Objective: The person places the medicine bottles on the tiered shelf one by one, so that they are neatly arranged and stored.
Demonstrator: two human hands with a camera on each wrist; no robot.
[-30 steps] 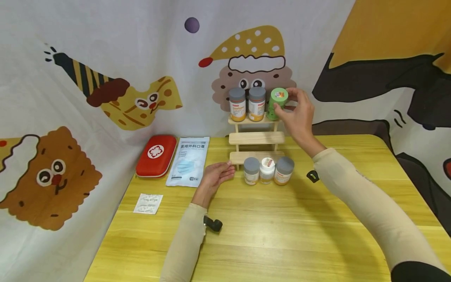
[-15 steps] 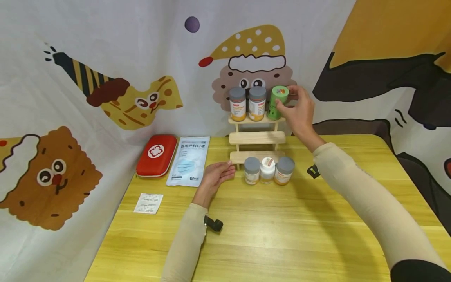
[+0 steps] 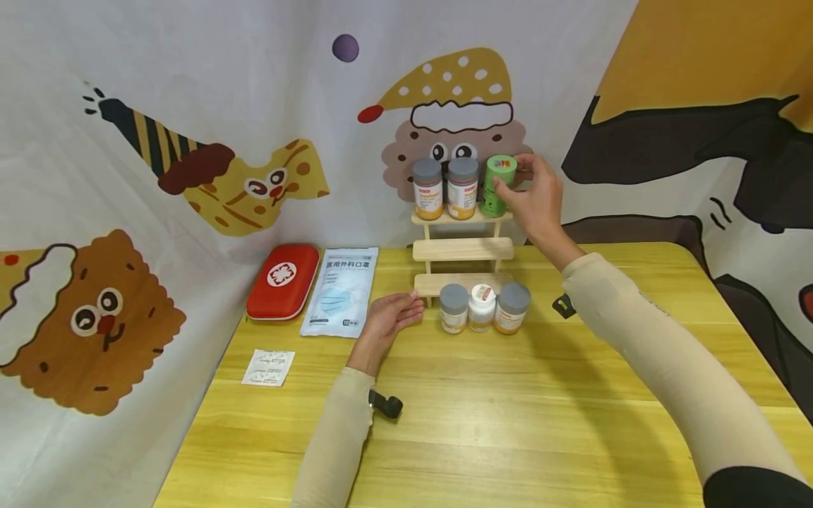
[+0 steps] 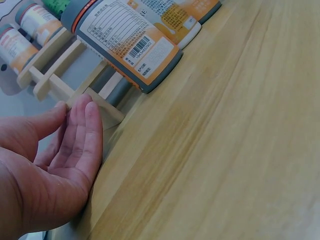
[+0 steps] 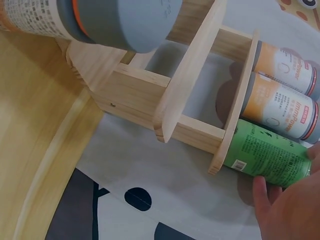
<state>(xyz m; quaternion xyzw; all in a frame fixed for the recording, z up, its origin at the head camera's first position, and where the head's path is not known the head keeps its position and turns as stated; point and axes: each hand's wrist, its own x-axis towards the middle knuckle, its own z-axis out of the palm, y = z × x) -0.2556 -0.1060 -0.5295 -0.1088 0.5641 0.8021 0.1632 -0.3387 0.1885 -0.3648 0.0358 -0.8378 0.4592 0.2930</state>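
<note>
A wooden three-step display rack [image 3: 462, 248] stands against the backdrop. On its top step, my right hand [image 3: 538, 196] grips a green cylindrical canister [image 3: 498, 190] upright, thumb on its near side. In the right wrist view the canister's base meets the step. To its left stand two grey-capped supplement jars, a left jar [image 3: 428, 189] and a middle jar [image 3: 462, 189]. At the lowest step's left end, my left hand [image 3: 385, 319] pinches the rack's edge between thumb and fingertips. In front of that step are a grey-lidded jar [image 3: 454, 309], a white bottle [image 3: 482, 308] and another grey-lidded jar [image 3: 512, 309].
A red first-aid case [image 3: 282, 282] and a surgical mask packet [image 3: 339, 291] lie left of the rack. Nearer the table's left edge is a small white sachet [image 3: 268, 367]. A cartoon-printed cloth [image 3: 267, 56] hangs behind the wooden table [image 3: 483, 423].
The green canister, slightly tilted at first, now stands straighter on the top step beside the jars, shifted a little left with my right hand. My left hand stays in place.
</note>
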